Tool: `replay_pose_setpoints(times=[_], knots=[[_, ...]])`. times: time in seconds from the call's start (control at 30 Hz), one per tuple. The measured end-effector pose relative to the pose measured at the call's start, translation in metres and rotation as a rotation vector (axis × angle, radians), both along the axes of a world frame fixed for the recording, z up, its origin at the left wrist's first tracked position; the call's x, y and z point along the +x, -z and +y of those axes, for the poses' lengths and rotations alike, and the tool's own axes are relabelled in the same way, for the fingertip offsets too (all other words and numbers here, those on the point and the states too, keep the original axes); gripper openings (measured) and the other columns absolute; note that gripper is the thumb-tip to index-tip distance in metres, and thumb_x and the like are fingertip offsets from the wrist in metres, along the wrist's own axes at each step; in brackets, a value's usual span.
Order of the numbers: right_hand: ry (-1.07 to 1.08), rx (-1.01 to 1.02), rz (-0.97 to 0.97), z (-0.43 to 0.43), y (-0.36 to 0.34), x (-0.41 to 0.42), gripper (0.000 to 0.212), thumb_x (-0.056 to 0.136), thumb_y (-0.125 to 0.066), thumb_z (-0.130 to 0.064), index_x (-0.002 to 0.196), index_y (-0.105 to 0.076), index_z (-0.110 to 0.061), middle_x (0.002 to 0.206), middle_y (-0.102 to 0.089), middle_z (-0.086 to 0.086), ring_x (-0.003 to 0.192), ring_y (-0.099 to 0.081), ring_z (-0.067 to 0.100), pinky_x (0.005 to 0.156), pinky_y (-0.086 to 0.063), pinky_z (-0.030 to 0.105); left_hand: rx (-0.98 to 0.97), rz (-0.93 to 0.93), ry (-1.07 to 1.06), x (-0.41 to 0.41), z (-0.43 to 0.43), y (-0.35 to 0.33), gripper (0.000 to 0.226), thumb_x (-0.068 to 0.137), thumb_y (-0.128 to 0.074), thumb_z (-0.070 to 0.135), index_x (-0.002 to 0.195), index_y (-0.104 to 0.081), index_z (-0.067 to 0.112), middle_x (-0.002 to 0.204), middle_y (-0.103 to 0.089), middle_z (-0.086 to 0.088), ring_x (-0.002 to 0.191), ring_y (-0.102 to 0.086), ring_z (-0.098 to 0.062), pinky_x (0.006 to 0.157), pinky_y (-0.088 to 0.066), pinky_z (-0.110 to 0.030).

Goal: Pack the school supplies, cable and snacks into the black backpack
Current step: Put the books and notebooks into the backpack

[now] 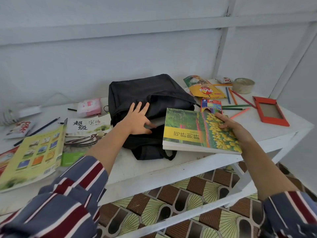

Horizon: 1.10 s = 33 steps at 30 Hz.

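Striped sleeve nearest. At twelve o'clock, left grip flat on backpack; at two, right grip pinching book. Risk: corner snagging on sagging opening.

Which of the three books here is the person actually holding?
The tulip-cover book, gripped by the right hand just right of the black backpack; the white-cover book and yellow-green booklet lie untouched left of it.
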State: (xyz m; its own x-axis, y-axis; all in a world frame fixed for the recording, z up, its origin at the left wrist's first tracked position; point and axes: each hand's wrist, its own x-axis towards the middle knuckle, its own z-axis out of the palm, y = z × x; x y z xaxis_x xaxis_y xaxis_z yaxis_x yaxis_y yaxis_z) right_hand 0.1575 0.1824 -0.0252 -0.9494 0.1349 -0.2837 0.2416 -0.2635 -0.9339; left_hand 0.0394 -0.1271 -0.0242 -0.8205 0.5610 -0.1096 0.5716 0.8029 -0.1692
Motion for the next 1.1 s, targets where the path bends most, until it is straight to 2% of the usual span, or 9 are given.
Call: replay_pose_setpoints(times=[0.1, 0.2, 0.33, 0.47, 0.67, 0.8, 0.9, 1.0, 1.1], knots=[[-0.013, 0.020, -0.012, 0.000, 0.000, 0.001, 0.047, 0.086, -0.038, -0.001, 0.114, -0.060, -0.031, 0.107, -0.061, 0.004, 0.078, -0.063, 0.023, 0.050, -0.054, 0.022, -0.062, 0.023, -0.014, -0.006, -0.001, 0.006, 0.048, 0.087, -0.047, 0.059, 0.134, -0.040, 0.048, 0.156, 0.018, -0.009, 0.142, 0.017, -0.035, 0.113, 0.011, -0.053], [-0.027, 0.052, -0.023, -0.001, -0.001, 0.000, 0.047, 0.086, -0.038, -0.001, 0.116, -0.058, -0.031, 0.105, -0.061, 0.002, 0.077, -0.063, 0.022, 0.048, -0.053, 0.021, -0.013, 0.016, -0.025, -0.014, 0.000, 0.003, 0.052, 0.089, -0.047, 0.056, 0.138, -0.032, 0.050, 0.158, 0.007, -0.005, 0.144, 0.007, -0.030, 0.113, 0.006, -0.055], [-0.032, 0.060, -0.010, -0.006, -0.002, -0.008, 0.049, 0.086, -0.038, 0.000, 0.121, -0.058, -0.029, 0.104, -0.062, 0.002, 0.074, -0.064, 0.021, 0.049, -0.053, 0.021, 0.234, -0.021, -0.053, -0.028, -0.001, -0.015, 0.044, 0.088, -0.053, 0.050, 0.131, -0.046, 0.044, 0.152, -0.026, -0.004, 0.138, -0.027, -0.025, 0.113, -0.009, -0.053], [0.013, 0.048, 0.004, -0.015, -0.006, -0.019, 0.049, 0.085, -0.040, 0.001, 0.120, -0.059, -0.028, 0.107, -0.061, 0.003, 0.081, -0.063, 0.022, 0.050, -0.053, 0.020, 0.506, -0.066, -0.081, -0.042, -0.005, -0.040, 0.043, 0.087, -0.059, 0.044, 0.129, -0.053, 0.038, 0.132, -0.048, -0.004, 0.124, -0.045, -0.024, 0.102, -0.034, -0.036], [0.260, -0.133, 0.043, -0.039, -0.004, -0.044, 0.051, 0.082, -0.046, 0.008, 0.123, -0.060, -0.020, 0.109, -0.062, 0.004, 0.095, -0.063, 0.025, 0.062, -0.059, 0.029, 0.704, -0.113, -0.090, -0.061, -0.008, -0.067, 0.042, 0.085, -0.063, 0.039, 0.127, -0.056, 0.034, 0.146, -0.040, -0.005, 0.140, -0.027, -0.017, 0.111, -0.020, -0.033], [0.400, -0.241, 0.125, -0.062, -0.001, -0.060, 0.052, 0.084, -0.048, 0.013, 0.130, -0.053, -0.012, 0.110, -0.062, 0.006, 0.084, -0.063, 0.020, 0.071, -0.057, 0.033, 0.808, -0.185, -0.066, -0.069, -0.012, -0.071, 0.042, 0.081, -0.067, 0.041, 0.122, -0.060, 0.034, 0.139, -0.050, 0.001, 0.133, -0.039, -0.015, 0.113, -0.026, -0.040], [0.464, -0.253, 0.121, -0.081, 0.000, -0.072, 0.054, 0.085, -0.051, 0.013, 0.134, -0.049, -0.010, 0.124, -0.055, 0.007, 0.079, -0.061, 0.015, 0.063, -0.057, 0.027, 0.858, -0.227, -0.059, -0.075, -0.012, -0.073, 0.044, 0.077, -0.072, 0.041, 0.119, -0.062, 0.036, 0.136, -0.052, 0.002, 0.129, -0.044, -0.014, 0.112, -0.028, -0.039], [0.490, -0.203, 0.100, -0.104, 0.002, -0.086, 0.056, 0.087, -0.052, 0.011, 0.137, -0.044, -0.010, 0.123, -0.050, 0.001, 0.082, -0.061, 0.013, 0.070, -0.055, 0.029, 0.881, -0.261, -0.055, -0.079, -0.012, -0.073, 0.047, 0.073, -0.076, 0.037, 0.118, -0.062, 0.036, 0.134, -0.053, 0.002, 0.125, -0.046, -0.015, 0.110, -0.030, -0.035], [0.438, 0.013, 0.059, -0.123, 0.006, -0.101, 0.062, 0.088, -0.057, 0.003, 0.143, -0.036, -0.015, 0.131, -0.049, -0.001, 0.098, -0.062, 0.019, 0.087, -0.053, 0.038, 0.890, -0.278, -0.045, -0.080, -0.012, -0.072, 0.050, 0.068, -0.079, 0.040, 0.115, -0.061, 0.042, 0.138, -0.050, 0.002, 0.129, -0.043, -0.015, 0.113, -0.028, -0.039]])
